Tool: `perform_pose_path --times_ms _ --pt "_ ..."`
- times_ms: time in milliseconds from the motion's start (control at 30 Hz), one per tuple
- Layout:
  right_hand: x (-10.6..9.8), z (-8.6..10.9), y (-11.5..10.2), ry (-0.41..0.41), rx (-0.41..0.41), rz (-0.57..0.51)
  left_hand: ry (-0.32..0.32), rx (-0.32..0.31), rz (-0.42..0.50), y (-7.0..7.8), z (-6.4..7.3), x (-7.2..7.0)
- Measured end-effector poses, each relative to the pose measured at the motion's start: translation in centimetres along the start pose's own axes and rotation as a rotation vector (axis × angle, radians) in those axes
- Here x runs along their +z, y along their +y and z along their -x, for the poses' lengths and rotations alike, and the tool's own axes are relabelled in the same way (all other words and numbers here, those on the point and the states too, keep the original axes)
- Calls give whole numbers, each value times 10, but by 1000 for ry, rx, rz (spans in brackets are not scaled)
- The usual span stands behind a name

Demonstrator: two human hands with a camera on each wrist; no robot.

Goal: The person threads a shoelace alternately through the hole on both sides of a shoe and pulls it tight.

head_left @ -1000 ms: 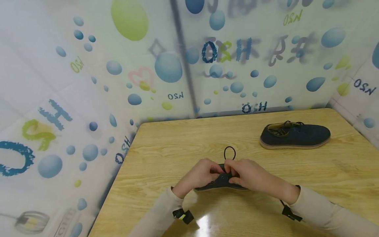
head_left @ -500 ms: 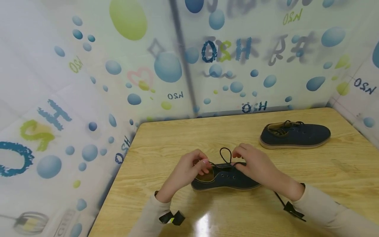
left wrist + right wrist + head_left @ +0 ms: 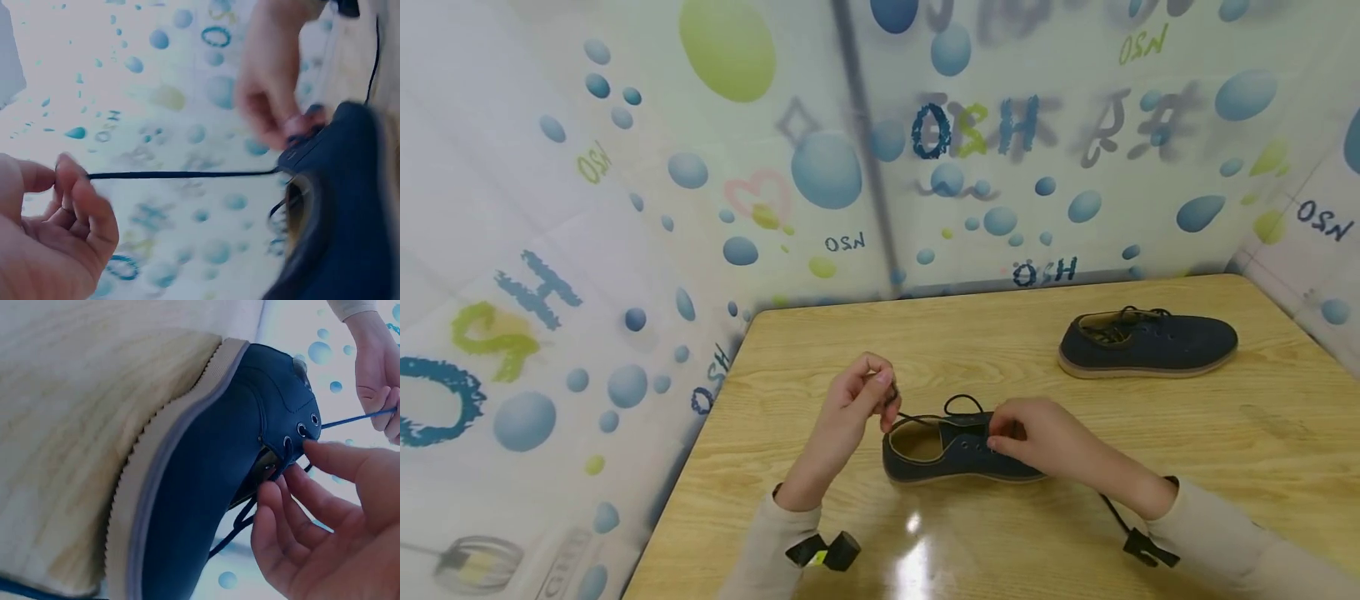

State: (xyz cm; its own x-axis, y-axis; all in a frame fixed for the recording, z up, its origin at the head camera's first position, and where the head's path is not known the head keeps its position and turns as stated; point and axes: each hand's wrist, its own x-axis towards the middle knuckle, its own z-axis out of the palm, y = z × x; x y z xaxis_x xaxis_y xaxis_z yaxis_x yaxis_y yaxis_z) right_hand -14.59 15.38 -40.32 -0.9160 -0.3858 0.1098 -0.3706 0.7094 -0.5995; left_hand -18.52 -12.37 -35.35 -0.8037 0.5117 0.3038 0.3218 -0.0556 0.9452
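A dark navy lace-up shoe (image 3: pixel 958 462) with a tan lining and pale sole stands on the table, toe to the right. My left hand (image 3: pixel 850 408) is raised behind its heel end, pinching a dark shoelace (image 3: pixel 181 175). That lace runs taut from the fingers to the shoe's opening in the left wrist view. At the lacing, my right hand (image 3: pixel 1048 433) grips the eyelet edge between thumb and fingers. Metal eyelets (image 3: pixel 302 430) show beside the thumb in the right wrist view. Another stretch of lace (image 3: pixel 962 397) arches up behind the shoe.
A matching navy shoe (image 3: pixel 1150 346), laced, stands at the back right of the wooden table (image 3: pixel 820 350). Patterned curtain walls (image 3: pixel 1000 192) border the table at the back and sides. Small cameras sit on both wrists, with the left wrist camera (image 3: pixel 823 552) below the sleeve cuff.
Both hands have drawn apart from the shoe's lacing. The left hand moved left and up, pulling the lace out straight; the right hand lifted slightly, then returned to the eyelets.
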Motion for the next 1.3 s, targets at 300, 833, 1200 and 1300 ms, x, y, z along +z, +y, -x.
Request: perform_pose_path --times_ms 300,833,1200,1300 --pt "5 3 6 -40 -7 -51 20 -196 -913 19 11 -15" --pt "8 1 3 -23 8 11 -43 -1 -131 16 5 -30" --pt "11 0 4 -13 20 42 300 224 550 19 0 -30" --pt "12 0 5 -14 24 49 328 304 595 20 -2 -29"
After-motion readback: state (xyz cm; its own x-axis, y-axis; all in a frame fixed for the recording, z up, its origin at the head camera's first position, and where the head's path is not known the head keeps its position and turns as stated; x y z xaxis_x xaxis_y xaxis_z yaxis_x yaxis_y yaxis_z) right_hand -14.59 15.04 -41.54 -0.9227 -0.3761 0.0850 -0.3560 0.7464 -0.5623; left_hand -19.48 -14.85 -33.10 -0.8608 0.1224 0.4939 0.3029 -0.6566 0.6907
